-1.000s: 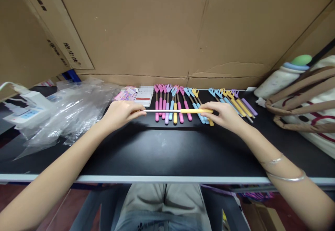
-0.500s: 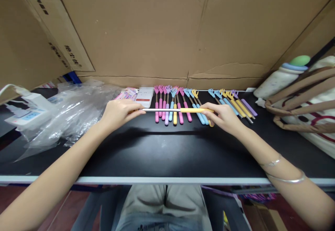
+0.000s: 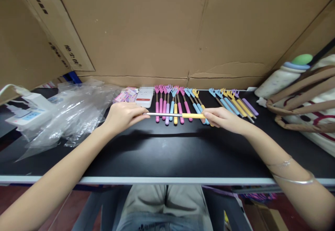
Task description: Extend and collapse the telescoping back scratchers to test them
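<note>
I hold a telescopic back scratcher [image 3: 172,114] with a yellow grip and a silver rod level across the black table [image 3: 167,150]. My left hand [image 3: 123,115] is closed round the rod's end, hiding the claw. My right hand [image 3: 225,119] pinches the far end of the yellow grip. Behind the rod lies a row of several collapsed scratchers [image 3: 175,103] in pink, blue, purple and yellow. A second group of scratchers [image 3: 234,102] lies to the right of it.
Crumpled clear plastic bags [image 3: 70,114] lie at the left beside a white power strip [image 3: 24,114]. A phone [image 3: 144,96] and pink cards [image 3: 125,95] sit at the back. A bottle [image 3: 281,77] and a cloth bag [image 3: 306,105] stand at the right. Cardboard [image 3: 157,28] walls the back.
The extended rod has shortened a little: my right hand slid left along the yellow grip and lowered toward the table. My left hand stayed nearly in place.
</note>
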`<control>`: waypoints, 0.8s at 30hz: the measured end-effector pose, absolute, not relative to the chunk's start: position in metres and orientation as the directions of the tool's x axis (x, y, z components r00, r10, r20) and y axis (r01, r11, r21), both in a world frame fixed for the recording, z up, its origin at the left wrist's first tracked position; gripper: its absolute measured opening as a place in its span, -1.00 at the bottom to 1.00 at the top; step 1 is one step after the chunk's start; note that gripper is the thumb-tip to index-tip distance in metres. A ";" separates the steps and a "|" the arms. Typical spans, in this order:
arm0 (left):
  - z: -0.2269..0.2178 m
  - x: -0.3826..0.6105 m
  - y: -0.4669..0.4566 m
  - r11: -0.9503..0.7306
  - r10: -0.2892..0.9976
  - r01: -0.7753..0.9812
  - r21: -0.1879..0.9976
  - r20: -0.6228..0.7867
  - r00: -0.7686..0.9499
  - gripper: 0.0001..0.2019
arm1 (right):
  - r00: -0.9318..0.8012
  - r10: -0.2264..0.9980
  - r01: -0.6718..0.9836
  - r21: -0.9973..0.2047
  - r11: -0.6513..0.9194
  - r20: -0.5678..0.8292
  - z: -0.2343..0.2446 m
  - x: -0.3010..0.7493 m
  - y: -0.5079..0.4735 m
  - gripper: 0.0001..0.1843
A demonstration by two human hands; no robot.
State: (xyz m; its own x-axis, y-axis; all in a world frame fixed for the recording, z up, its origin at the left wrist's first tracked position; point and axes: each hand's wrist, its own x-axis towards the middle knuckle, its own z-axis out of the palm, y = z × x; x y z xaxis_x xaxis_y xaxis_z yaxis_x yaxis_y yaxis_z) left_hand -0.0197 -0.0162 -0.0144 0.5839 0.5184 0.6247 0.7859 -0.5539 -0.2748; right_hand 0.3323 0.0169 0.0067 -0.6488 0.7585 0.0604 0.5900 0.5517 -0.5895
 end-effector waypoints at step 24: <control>-0.016 -0.001 -0.024 -0.580 0.785 0.806 0.120 0.348 0.513 -0.66 | -0.641 0.753 0.670 -0.368 0.645 0.152 0.009 0.346 0.010 -0.68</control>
State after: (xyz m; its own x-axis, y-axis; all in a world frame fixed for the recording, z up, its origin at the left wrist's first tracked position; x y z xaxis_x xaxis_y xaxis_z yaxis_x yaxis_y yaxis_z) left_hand -0.0013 -0.0238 -0.0164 0.5127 0.7847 0.3484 0.8060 -0.5797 0.1195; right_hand 0.3463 0.0102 0.0087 -0.6406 0.7526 0.1521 0.6700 0.6447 -0.3681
